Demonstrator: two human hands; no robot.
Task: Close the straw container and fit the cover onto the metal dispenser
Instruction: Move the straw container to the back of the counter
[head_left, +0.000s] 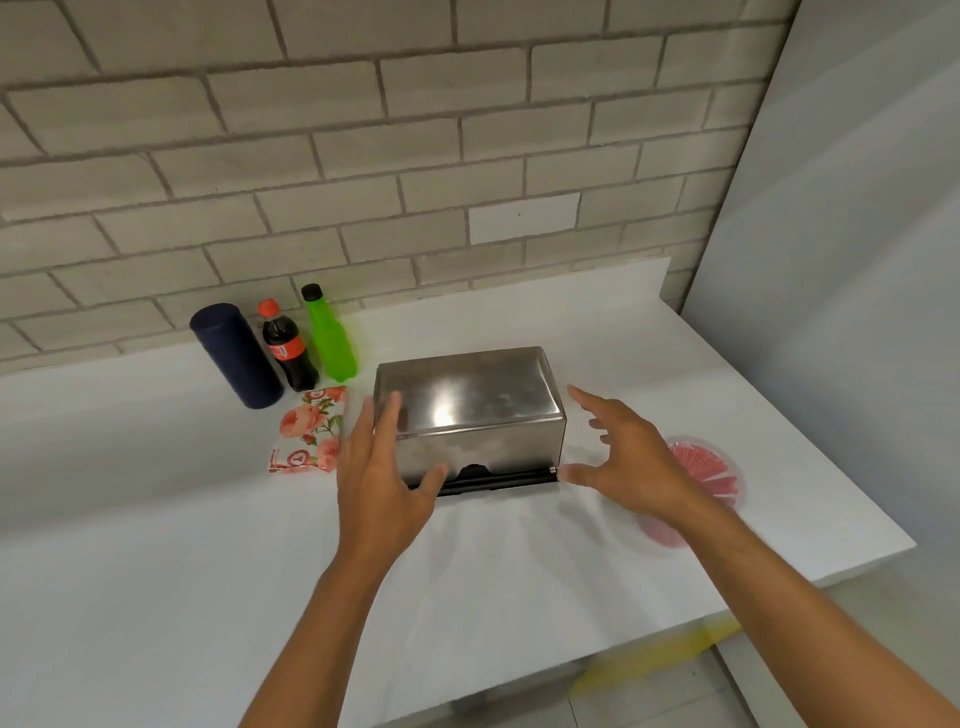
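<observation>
A drinks or snack counter, of the kind found in a café or canteen kitchen. A smooth white countertop (156, 519) runs along a wall of pale grey brick-shaped tiles (363, 130). At its centre stands a rectangular stainless-steel dispenser box (470, 410). Left of the box, against the wall: a dark cola bottle with red cap (287, 345), a bright green soft-drink bottle (330, 335), and a dark blue cylindrical canister (236, 356).

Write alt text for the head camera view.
A person's left hand rests against the left end of a closed metal dispenser on a white counter, while the right hand hovers open beside its right end. Behind stand a navy cylinder, cola bottle and green bottle.
</observation>
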